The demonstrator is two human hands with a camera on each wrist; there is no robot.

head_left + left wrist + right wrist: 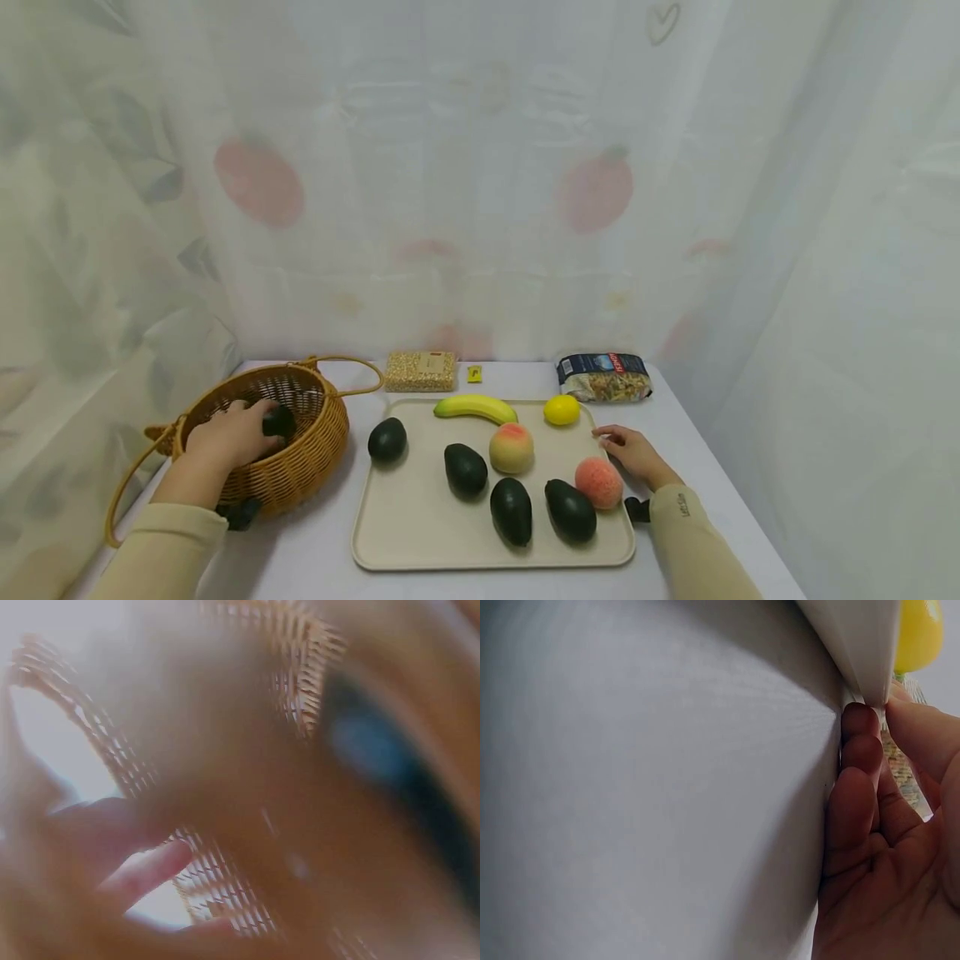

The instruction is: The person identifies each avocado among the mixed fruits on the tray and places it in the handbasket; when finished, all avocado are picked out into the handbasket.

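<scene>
My left hand [228, 435] is inside the wicker basket [315, 458] at the left, gripping a dark green avocado [279, 421] between thumb and fingers. The left wrist view is mostly blurred, with fingers [154, 870] in front of the basket weave. At the right edge of the beige tray [420, 546], my right hand [633, 454] pinches the rim, thumb above and fingertips [859, 720] beneath. Several avocados [466, 472] lie on the tray. With them are a banana [476, 407], a lemon [562, 409], a yellow-red peach [512, 448] and a pink peach [599, 482].
Behind the tray lie a bag of pale grains [420, 372], a small yellow packet [475, 374] and a blue-labelled food bag [604, 377]. The basket's looped handles stick out at its back and front. Curtains [450, 208] enclose the white table [315, 567].
</scene>
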